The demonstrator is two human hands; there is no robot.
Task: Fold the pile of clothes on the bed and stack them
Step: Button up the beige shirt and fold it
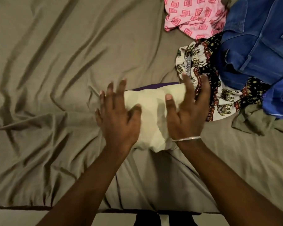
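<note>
The cream garment (151, 115) lies folded under flat, open hands, left (117, 116) and right (187, 111), while the unfolded pile (235, 54) waits just beyond the right one.

Folded cream garment (151, 115) is lain on olive bed sheet (47, 70), flanked by left hand (119, 118) and right hand (188, 115), fingers spread flat on it. Purple fabric edge (155, 86) is seen under it. Unfolded pile at right: elephant-print cloth (222, 98), blue denim (258, 51), pink patterned piece (194, 15). Bangle (186, 139) is worn on right wrist.
</note>
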